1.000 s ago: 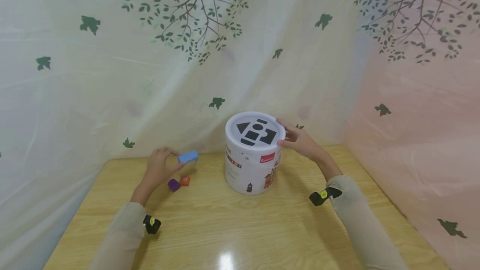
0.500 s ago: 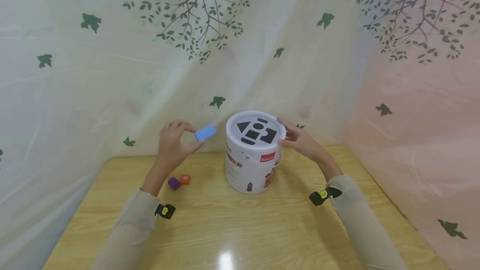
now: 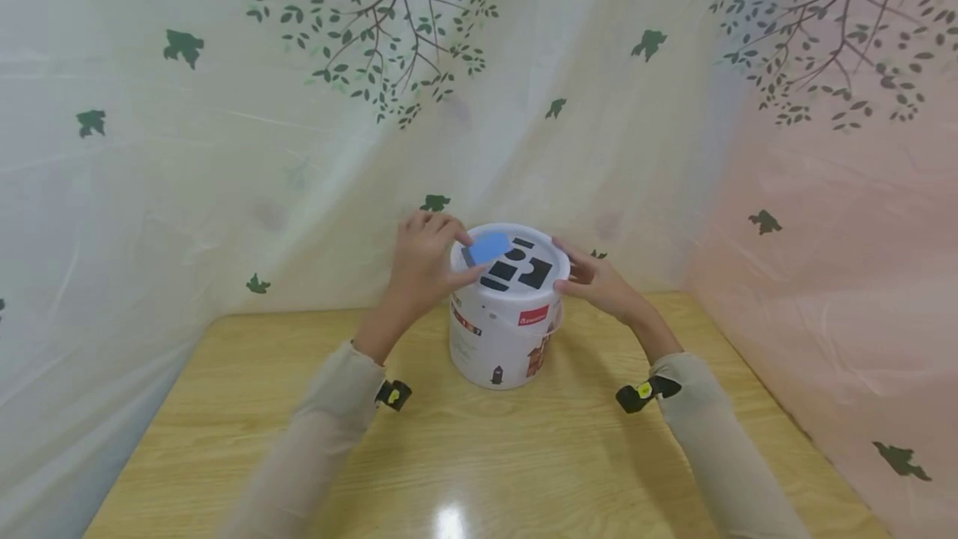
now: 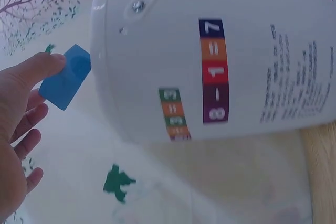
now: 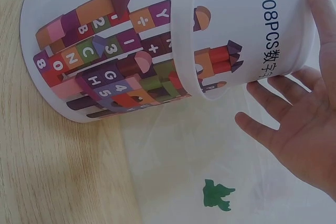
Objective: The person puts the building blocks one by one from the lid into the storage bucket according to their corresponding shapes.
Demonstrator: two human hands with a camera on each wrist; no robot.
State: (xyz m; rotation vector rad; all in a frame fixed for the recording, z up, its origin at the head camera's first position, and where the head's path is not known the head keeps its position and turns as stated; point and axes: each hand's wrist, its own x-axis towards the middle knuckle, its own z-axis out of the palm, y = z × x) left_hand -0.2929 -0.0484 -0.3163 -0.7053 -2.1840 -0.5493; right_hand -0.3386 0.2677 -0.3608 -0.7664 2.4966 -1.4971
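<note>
My left hand (image 3: 427,260) pinches a blue block (image 3: 490,248) between thumb and fingers, over the left side of a white bucket's lid (image 3: 509,296). In the left wrist view the block (image 4: 65,80) overlaps the lid's edge. Black shapes mark the lid: rectangles, a circle and a notched square; the block covers the triangle. The bucket (image 3: 486,348) stands upright on the table. At its right, my right hand (image 3: 602,285) touches the rim with thumb and fingers spread. In the right wrist view its fingers (image 5: 268,95) look fairly straight.
The wooden table (image 3: 479,456) reaches back to a pale curtain (image 3: 337,173) printed with trees and leaves. A pink curtain (image 3: 838,215) borders the right side. The bucket's white handle (image 5: 184,35) hangs down its side.
My left hand has carried the blue block up and right, from above the table's left side to over the lid. The purple and orange blocks are now hidden behind my left arm. My right hand stays.
</note>
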